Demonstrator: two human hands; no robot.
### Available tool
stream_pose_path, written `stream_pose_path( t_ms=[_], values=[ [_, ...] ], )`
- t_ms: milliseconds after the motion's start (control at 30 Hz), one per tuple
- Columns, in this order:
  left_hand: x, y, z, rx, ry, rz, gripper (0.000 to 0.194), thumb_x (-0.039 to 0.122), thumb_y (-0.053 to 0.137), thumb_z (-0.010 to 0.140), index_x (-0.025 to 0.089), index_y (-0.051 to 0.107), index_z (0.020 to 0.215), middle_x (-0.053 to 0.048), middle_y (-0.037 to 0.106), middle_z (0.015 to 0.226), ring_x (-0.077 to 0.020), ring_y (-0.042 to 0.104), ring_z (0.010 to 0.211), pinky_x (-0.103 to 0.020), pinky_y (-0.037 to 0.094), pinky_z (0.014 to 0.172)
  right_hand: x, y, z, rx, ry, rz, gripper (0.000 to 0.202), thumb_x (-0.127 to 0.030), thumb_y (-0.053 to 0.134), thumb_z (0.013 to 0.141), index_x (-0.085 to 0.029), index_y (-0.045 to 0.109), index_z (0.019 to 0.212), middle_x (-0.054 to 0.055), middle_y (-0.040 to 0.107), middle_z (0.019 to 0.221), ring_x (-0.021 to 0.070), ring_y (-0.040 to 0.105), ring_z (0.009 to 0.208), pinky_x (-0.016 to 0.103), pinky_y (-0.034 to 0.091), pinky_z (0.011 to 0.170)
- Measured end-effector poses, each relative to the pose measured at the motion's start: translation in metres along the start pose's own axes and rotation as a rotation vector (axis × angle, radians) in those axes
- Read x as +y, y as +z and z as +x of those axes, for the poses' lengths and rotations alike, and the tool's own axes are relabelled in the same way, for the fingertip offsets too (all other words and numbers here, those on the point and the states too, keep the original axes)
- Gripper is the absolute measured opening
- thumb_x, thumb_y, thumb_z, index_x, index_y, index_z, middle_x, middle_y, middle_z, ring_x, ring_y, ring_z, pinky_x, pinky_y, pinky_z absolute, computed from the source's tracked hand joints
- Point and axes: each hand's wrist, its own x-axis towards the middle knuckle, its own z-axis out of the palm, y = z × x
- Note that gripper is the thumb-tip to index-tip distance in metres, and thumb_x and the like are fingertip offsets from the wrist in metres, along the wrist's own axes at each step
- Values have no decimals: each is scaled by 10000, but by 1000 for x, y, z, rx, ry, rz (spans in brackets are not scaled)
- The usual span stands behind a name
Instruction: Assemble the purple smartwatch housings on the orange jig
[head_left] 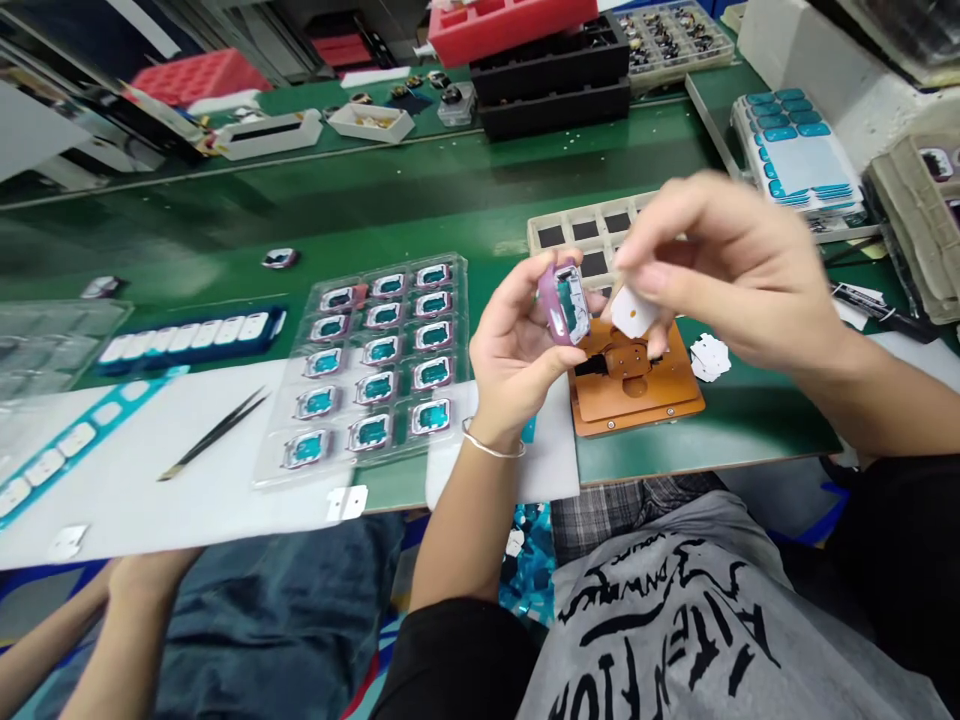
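My left hand (517, 335) has its fingers wrapped round a small purple watch case (556, 305), tilted so its open inside faces right. Close beside it, my right hand (712, 265) pinches a small white square piece (632, 312) with a hole in its middle. The white piece and the case appear apart. Below both hands stands an orange fixture block (637, 390) with a dark part in its centre. To the left lies a clear tray (270, 465) with rows of similar cases, several showing blue-green film inside.
Black tweezers (214, 432) lie on a white sheet (225, 510) at left, near a blue strip of white pieces (75, 440). A beige compartment tray (536, 238) sits behind my hands. White discs (709, 358) lie right of the fixture. Another person's forearms (127, 620) rest at lower left.
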Motion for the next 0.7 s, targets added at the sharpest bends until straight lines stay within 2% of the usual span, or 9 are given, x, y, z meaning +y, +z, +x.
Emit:
stream_pose_path(
  t_ms=[100,167,333,467,567,700],
  values=[
    [-3,-2,-1,-8,-11,38,685,641,830,748,422,600,1354,-37,596,1341,-371,510,1420,-532,532,1117,17,0,3,-127,275,104,87,-135,639,904,-133,707,849,18,644,872,95,671,673,156,560,506],
    [-3,-3,-1,-36,-22,51,673,609,845,749,424,606,1351,-37,588,1347,-367,517,1414,-522,552,1096,26,1,4,-115,347,133,79,-126,657,875,-124,721,828,23,663,874,75,648,634,160,566,536],
    [-1,-5,1,-115,3,76,667,558,844,775,419,599,1379,-47,580,1357,-347,532,1396,-506,559,1092,27,3,1,-14,230,-18,34,-170,752,833,-139,764,825,36,671,998,68,625,676,200,591,610],
    [0,-7,0,-110,-2,109,725,582,864,726,385,615,1378,-65,574,1354,-364,509,1407,-524,530,1128,26,2,-1,-27,97,-227,100,-231,733,880,-163,775,819,52,677,996,108,623,739,245,579,627],
    [-1,-8,0,-111,-11,105,748,580,875,714,357,618,1380,-72,573,1352,-378,497,1413,-540,519,1140,31,0,0,-24,-5,-384,115,-218,690,893,-177,779,831,52,693,983,138,626,826,243,545,649],
    [1,-6,1,-100,-20,90,677,467,893,752,350,633,1367,-60,588,1343,-327,557,1363,-497,532,1155,36,-1,1,-46,-67,-524,137,-167,640,907,-178,769,862,24,685,978,130,620,882,263,542,788]
  ],
)
